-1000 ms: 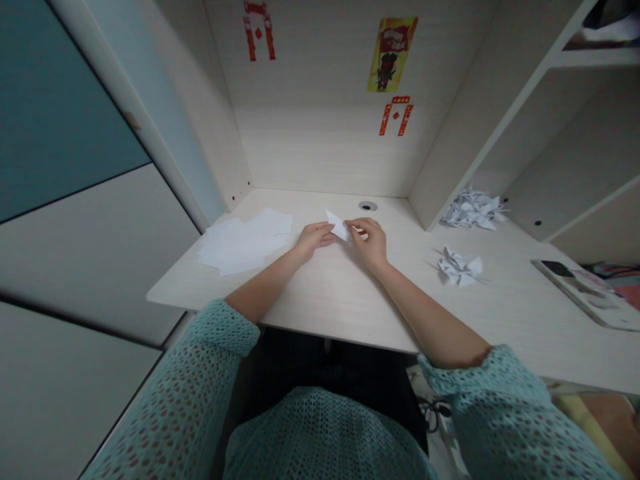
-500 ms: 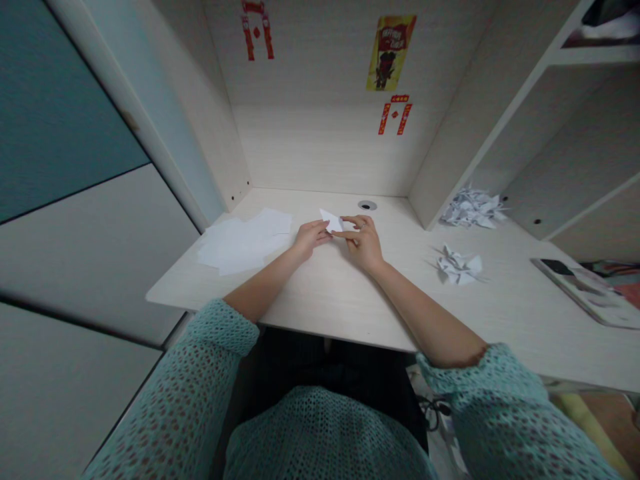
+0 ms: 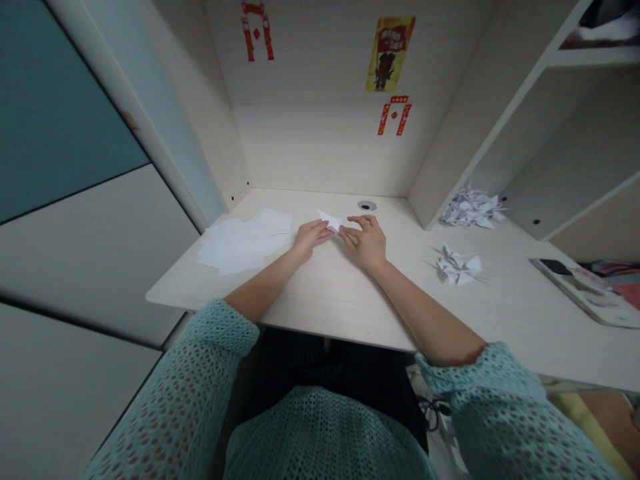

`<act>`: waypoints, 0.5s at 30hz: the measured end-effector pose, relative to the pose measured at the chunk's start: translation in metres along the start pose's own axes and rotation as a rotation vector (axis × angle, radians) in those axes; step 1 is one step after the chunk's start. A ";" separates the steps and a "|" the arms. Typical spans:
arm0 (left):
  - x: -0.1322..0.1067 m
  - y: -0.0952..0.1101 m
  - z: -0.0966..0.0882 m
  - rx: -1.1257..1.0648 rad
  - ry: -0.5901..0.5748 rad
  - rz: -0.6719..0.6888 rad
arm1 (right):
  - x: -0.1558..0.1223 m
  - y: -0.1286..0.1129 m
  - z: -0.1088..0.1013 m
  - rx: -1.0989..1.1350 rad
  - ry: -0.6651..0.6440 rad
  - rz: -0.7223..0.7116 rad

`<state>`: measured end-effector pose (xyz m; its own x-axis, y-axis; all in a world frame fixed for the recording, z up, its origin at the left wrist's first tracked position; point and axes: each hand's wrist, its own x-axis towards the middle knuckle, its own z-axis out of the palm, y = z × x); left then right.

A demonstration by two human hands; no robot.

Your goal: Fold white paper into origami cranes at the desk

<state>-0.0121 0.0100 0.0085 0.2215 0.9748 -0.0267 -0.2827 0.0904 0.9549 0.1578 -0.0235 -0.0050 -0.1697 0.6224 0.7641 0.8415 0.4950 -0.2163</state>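
Note:
A small folded piece of white paper (image 3: 331,220) is held between my two hands, just above the desk (image 3: 320,287). My left hand (image 3: 311,239) grips its left side, thumb on top and fingers beneath. At its right edge, my right hand (image 3: 367,241) pinches the paper with thumb and a finger, while the other fingers curl above. Part of the paper is hidden by the fingers. Left of my left hand lies a spread of flat white paper sheets (image 3: 240,243).
A small heap of folded white paper (image 3: 459,265) lies to the right, with a bigger pile (image 3: 473,208) behind it by the shelf divider. A flat tablet-like object (image 3: 590,292) rests at the far right. A round cable hole (image 3: 367,206) sits near the back panel.
My right hand's extended finger has drawn back from across the paper, and that hand now pinches the right edge. The paper's visible shape has narrowed. My left hand has barely moved.

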 end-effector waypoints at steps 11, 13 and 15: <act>0.001 -0.010 -0.001 0.074 -0.038 0.020 | 0.001 0.000 0.011 0.265 0.027 0.158; 0.001 -0.010 0.000 0.093 -0.052 0.029 | 0.000 0.002 0.015 0.334 0.040 0.195; -0.001 -0.010 0.001 0.103 -0.067 0.048 | 0.000 0.003 0.018 0.378 0.041 0.215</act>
<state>-0.0088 0.0081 -0.0010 0.2726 0.9615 0.0357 -0.1980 0.0197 0.9800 0.1513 -0.0112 -0.0164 0.0161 0.7150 0.6990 0.6069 0.5485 -0.5751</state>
